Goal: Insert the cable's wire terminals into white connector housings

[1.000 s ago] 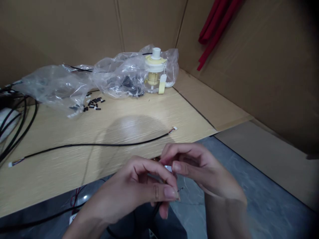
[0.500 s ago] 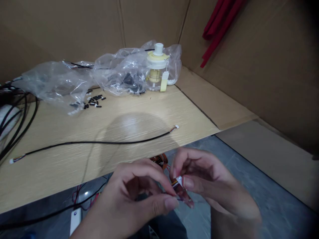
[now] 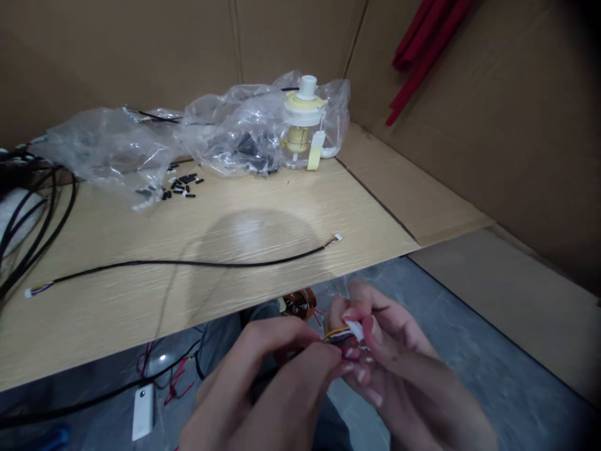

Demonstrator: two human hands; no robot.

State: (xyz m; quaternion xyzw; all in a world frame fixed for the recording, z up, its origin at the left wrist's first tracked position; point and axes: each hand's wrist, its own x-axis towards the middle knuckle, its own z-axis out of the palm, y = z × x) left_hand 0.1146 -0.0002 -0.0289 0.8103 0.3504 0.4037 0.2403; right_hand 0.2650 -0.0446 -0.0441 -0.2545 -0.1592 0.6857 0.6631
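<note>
Low in the view, beyond the table's front edge, my right hand (image 3: 399, 351) pinches a small white connector (image 3: 355, 330) between thumb and forefinger. Thin coloured wires (image 3: 335, 334), one of them yellow, run from the connector to my left hand (image 3: 282, 369), whose fingers are closed on them. The fingertips of both hands nearly meet. A black cable (image 3: 188, 263) with a white connector at each end lies across the wooden table (image 3: 117, 326).
Clear plastic bags (image 3: 122, 141) and a white-and-yellow bottle (image 3: 300, 128) stand at the back. Small black pieces (image 3: 181, 186) lie before them. Black cables (image 3: 51, 232) are coiled at left. Cardboard walls (image 3: 469, 156) enclose the table; below are red wires (image 3: 176, 376) and a white box (image 3: 143, 410).
My left hand has moved right, its fingers now closed on the wires close to the connector. My right hand has shifted slightly right, still pinching the connector. The view has tilted a little.
</note>
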